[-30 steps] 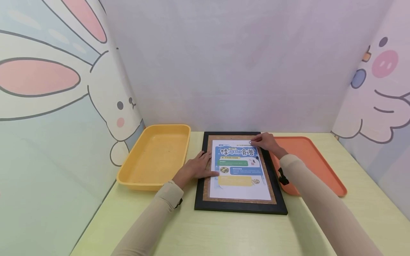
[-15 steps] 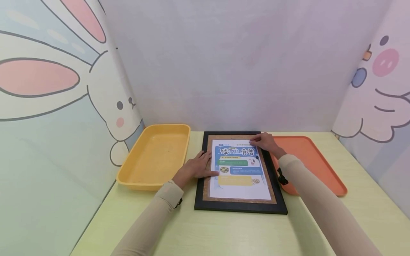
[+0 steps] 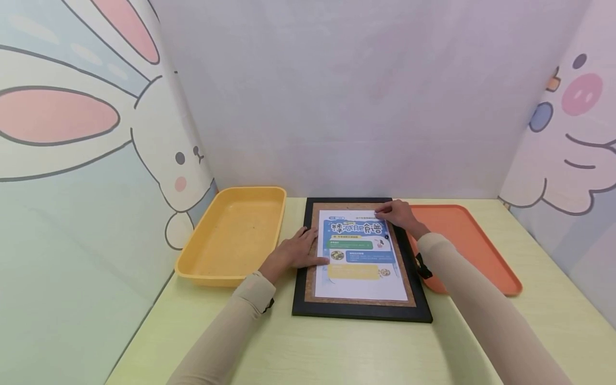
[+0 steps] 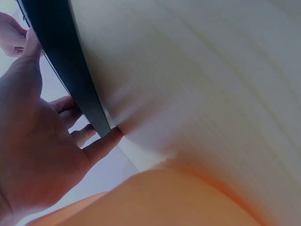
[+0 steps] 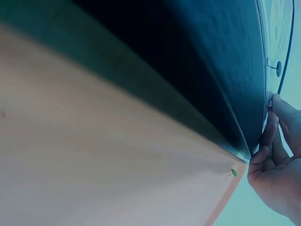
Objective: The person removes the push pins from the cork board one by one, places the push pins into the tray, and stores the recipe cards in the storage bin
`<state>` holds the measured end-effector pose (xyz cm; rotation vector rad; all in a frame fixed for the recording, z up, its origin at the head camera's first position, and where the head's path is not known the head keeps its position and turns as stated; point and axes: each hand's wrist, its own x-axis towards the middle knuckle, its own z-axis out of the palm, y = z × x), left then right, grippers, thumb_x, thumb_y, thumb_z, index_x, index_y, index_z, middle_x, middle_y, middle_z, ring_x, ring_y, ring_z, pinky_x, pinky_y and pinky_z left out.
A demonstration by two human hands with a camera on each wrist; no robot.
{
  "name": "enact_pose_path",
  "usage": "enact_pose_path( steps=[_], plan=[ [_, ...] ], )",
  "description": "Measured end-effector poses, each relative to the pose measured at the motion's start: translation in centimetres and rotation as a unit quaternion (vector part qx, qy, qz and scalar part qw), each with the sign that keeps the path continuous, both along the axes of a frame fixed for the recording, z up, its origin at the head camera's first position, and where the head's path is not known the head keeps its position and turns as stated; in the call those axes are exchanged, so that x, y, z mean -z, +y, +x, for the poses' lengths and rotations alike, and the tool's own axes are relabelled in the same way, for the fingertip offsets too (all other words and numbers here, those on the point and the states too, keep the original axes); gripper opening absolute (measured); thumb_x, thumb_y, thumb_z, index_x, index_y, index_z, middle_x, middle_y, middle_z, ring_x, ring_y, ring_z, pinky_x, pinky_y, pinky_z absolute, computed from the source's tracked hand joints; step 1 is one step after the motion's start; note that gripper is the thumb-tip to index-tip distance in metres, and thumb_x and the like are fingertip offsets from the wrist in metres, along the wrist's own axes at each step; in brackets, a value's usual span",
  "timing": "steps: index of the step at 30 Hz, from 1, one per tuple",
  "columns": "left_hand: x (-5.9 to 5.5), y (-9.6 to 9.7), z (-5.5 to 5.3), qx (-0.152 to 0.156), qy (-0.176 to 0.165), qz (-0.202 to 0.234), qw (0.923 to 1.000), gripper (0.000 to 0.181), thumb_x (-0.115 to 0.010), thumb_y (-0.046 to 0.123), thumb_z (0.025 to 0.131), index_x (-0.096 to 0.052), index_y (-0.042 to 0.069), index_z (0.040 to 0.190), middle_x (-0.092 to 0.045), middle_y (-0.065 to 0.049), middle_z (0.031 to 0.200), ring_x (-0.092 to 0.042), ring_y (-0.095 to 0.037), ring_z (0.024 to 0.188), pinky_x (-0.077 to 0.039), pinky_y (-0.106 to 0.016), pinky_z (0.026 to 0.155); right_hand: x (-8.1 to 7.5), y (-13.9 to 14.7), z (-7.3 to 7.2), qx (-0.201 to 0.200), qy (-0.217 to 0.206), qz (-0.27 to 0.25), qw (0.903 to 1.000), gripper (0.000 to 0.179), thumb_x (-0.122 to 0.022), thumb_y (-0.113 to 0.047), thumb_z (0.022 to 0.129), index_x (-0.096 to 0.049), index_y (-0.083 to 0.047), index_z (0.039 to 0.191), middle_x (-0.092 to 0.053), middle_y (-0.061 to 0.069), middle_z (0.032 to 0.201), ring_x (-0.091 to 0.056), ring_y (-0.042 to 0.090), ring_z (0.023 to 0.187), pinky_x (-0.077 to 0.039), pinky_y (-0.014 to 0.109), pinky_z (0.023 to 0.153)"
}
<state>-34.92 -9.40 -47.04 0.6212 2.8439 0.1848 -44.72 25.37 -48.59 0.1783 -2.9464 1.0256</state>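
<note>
A printed paper sheet (image 3: 368,289) lies on a cork board (image 3: 310,289) with a black frame (image 3: 361,311). My left hand (image 3: 295,251) rests over the frame's left side, fingers extended and thumb on the sheet. In the left wrist view, the fingers of my left hand (image 4: 42,155) span the frame's edge. At the sheet's upper right corner, my right hand (image 3: 398,213) pinches a small thumbtack, mostly hidden by the fingertips. A dark thumbtack (image 3: 386,237) stands in the sheet just below; the right wrist view shows its round head beside my right hand (image 5: 280,155).
Left of the board is a yellow tray (image 3: 231,235) with raised walls. An orange tray (image 3: 462,240) lies to the right, under my right forearm. One loose thumbtack (image 5: 233,173) lies on it in the right wrist view. A pale wall (image 3: 337,107) rises behind.
My right fingertips have shifted very slightly at the sheet's corner, and the tack's silvery head shows less than before. The left hand, sheet and board have stayed in place.
</note>
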Motion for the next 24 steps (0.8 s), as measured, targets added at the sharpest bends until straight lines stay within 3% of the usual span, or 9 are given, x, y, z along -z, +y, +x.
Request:
enact_pose_path(
  steps=[24],
  plan=[
    [0.11,-0.04,-0.12,0.004,0.001,-0.004,1.0000,0.109,-0.056,0.083,0.086,-0.021,0.018,0.167,-0.021,-0.002,0.173,-0.016,-0.030,0.159,-0.034,-0.060,0.118,0.11,-0.11,0.08,0.010,-0.008,-0.001,0.9999,0.027,-0.074,-0.023,0.098,-0.076,-0.004,0.118,-0.070,0.018,0.117,-0.060,0.035,0.105,-0.053,0.048,0.098]
  ],
)
